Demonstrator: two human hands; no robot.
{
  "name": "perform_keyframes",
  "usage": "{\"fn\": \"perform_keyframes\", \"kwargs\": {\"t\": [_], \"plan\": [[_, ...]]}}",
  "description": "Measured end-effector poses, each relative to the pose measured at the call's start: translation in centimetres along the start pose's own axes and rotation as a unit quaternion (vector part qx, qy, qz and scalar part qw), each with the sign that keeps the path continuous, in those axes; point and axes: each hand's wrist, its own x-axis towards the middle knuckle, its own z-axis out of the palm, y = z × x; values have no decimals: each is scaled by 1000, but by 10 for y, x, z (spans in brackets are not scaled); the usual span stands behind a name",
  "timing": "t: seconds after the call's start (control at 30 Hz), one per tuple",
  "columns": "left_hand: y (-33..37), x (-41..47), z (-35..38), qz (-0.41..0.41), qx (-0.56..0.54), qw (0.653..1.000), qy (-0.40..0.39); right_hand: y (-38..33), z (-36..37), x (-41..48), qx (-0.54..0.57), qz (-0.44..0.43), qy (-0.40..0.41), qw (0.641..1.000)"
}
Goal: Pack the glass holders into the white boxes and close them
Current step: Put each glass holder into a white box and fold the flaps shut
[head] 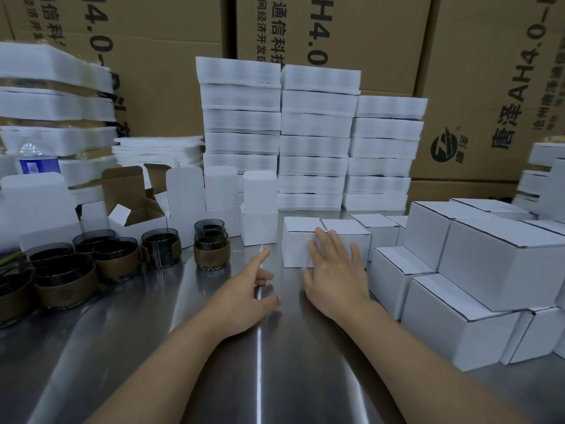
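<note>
My right hand point(334, 272) lies flat with straight fingers against the front of a closed white box point(298, 243) in the middle of the steel table. My left hand point(247, 290) hovers just left of it, fingers loosely spread, holding nothing. Several dark glass holders with brown sleeves point(211, 250) stand at the left; the nearest is left of the closed box. Open white boxes with raised lids point(259, 215) stand in a row behind the holders.
Closed white boxes point(486, 267) are piled at the right, some stacked. Tall stacks of flat white box blanks point(315, 139) rise behind, with more at the far left. Large brown cartons point(336, 35) form the back wall. A water bottle point(36, 162) stands far left.
</note>
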Motion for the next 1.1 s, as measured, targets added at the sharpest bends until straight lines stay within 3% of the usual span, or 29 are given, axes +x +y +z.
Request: {"fn": "perform_keyframes", "kwargs": {"t": [0.2,0.53,0.77,1.1], "plan": [[1,-1,1,-3,7,1000,-7,1,-1,1,-3,-1,9,1000],[-1,1,4,0,-10,1000,-5,-18,-37,54,4,-3,112,994],[-4,4,6,6,-32,999,2,-45,-55,115,75,-13,-5,997],[-5,5,7,23,-28,999,17,-65,-29,143,102,-17,-48,993]]}}
